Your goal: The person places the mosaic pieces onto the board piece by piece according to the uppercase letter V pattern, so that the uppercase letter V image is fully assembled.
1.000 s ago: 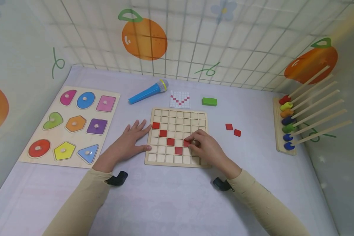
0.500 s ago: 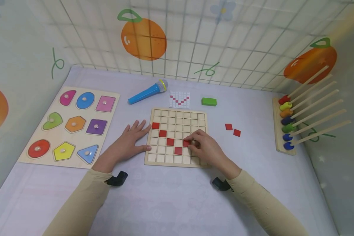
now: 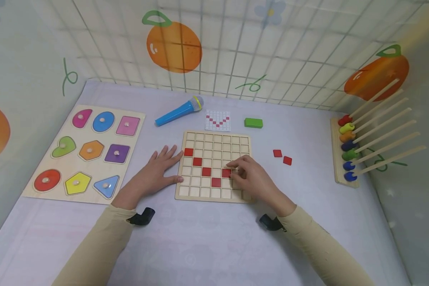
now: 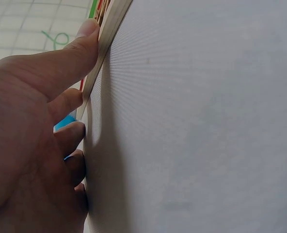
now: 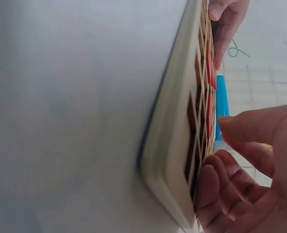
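A wooden grid board [image 3: 179, 197] lies mid-table, with several red square tiles set in its cells in a slanting line. My left hand [image 3: 155, 174] lies spread at the board's left side, thumb and index fingertips on its edge; in the left wrist view the thumb [image 4: 68, 60] rests along the rim. My right hand [image 3: 254, 178] is over the board's right part, its thumb and index finger parted around a red tile [image 3: 226, 173] that lies in a cell. In the right wrist view nothing shows between thumb [image 5: 245, 127] and fingers. Two loose red tiles [image 3: 287, 161] lie right of the board.
Behind the board are a pattern card [image 3: 217, 120], a green block [image 3: 253, 123] and a blue toy microphone [image 3: 176, 113]. A shape puzzle board [image 3: 69, 159] lies at left. A bead rack [image 3: 339, 159] with upright rods stands at right.
My right fingers have spread and drawn back slightly from the red tile, which now shows more fully in its cell. My left hand has stayed put.
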{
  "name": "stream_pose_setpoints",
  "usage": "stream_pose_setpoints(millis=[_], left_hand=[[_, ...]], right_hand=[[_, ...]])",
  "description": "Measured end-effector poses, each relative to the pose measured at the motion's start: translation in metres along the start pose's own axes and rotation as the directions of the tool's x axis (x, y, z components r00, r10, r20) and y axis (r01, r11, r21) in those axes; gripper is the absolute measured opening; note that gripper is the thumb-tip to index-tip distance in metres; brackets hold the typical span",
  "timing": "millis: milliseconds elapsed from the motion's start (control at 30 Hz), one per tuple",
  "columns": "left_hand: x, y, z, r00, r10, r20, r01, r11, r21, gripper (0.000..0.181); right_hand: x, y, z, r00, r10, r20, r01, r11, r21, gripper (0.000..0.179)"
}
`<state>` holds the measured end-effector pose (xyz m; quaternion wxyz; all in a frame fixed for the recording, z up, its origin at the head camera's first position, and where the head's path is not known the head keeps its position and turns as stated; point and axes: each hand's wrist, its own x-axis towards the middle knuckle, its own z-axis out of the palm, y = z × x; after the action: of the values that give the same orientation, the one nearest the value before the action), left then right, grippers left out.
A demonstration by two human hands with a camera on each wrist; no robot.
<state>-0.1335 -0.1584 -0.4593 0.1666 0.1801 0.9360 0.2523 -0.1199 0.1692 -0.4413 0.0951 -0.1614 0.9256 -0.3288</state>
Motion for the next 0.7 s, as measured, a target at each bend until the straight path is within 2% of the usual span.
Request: stream_pose_setpoints(millis=[433, 700], left_hand=[[0.000, 0.000, -0.001, 1.000, 0.007, 0.003, -0.007, 1.000, -0.008, 0.088], [0.001, 0.000, -0.002, 1.000, 0.003, 0.004, -0.003, 1.000, -0.006, 0.088]], right_hand=[[-0.008, 0.018, -0.014, 0.998, 0.043, -0.039, -0.044, 0.999, -0.012, 0.029], [-0.012, 0.031, -0.025, 0.992, 0.102, -0.074, -0.105, 0.994, -0.042, 0.030]])
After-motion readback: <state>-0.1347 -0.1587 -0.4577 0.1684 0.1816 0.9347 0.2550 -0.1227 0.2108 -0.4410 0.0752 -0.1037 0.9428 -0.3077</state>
